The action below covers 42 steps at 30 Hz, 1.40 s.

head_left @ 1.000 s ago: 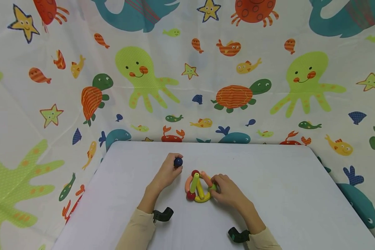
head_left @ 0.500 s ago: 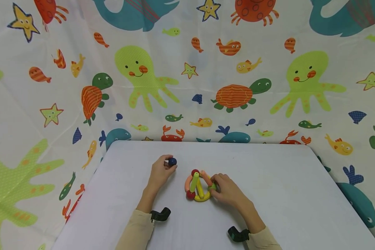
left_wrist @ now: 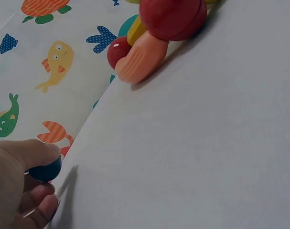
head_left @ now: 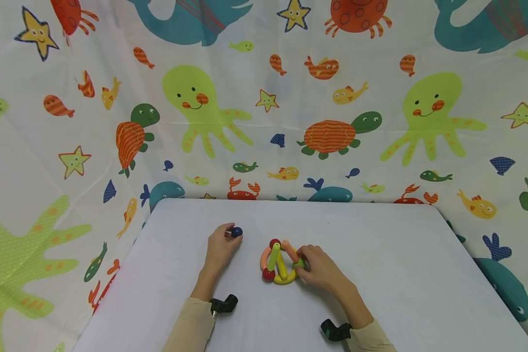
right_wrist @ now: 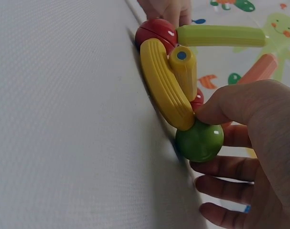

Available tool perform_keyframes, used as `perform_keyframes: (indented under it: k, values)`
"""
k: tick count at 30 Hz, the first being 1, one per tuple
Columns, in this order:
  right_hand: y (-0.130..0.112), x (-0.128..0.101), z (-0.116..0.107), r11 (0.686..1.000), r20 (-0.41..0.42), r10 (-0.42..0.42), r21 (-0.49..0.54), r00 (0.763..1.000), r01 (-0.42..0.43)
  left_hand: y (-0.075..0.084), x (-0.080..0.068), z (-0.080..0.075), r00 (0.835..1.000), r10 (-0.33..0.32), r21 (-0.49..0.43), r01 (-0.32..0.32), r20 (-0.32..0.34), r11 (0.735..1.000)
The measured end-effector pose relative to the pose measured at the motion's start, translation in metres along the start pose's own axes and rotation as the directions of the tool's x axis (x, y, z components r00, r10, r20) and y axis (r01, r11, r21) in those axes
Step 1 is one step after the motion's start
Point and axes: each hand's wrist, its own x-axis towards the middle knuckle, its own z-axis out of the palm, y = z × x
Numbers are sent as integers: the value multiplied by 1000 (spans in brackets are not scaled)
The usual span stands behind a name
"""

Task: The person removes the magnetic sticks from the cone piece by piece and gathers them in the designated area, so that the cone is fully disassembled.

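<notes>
A small dark blue ball [head_left: 236, 232] [left_wrist: 45, 170] is pinched between the thumb and fingertips of my left hand [head_left: 222, 246] [left_wrist: 20, 183], low over the white table [head_left: 378, 274]. To its right stands a toy structure [head_left: 279, 261] [right_wrist: 176, 76] of yellow, green and salmon sticks joined by red balls. My right hand [head_left: 319, 269] [right_wrist: 245, 143] holds it at its right side, with the thumb and fingers round a green ball [right_wrist: 199, 141] [head_left: 300, 264] at the end of a curved yellow stick [right_wrist: 164, 86].
A sea-creature patterned cloth [head_left: 264, 98] hangs behind and beside the table. The table's far edge [head_left: 290, 201] lies just beyond the hands. Black wrist camera mounts [head_left: 222, 305] [head_left: 334, 331] sit at both sleeves.
My left hand has carried the blue ball leftward and down, away from the toy structure. The right hand and the structure have stayed in place.
</notes>
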Motion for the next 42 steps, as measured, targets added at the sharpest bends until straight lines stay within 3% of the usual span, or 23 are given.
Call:
perform_keyframes:
  k: [16,32,42]
  values:
    - [-1,0,-1,1000,5,8,0,1000,-8,-8,1,6,999,21,19,-20,-29,1000]
    - [0,-1,0,1000,0,-5,-2,1000,5,-8,-1,5,1000,-16,33,16,-8,999]
    - [-2,-1,-4,999,39,24,39,999,-26,-7,-2,4,1000,-3,37,3,-12,999]
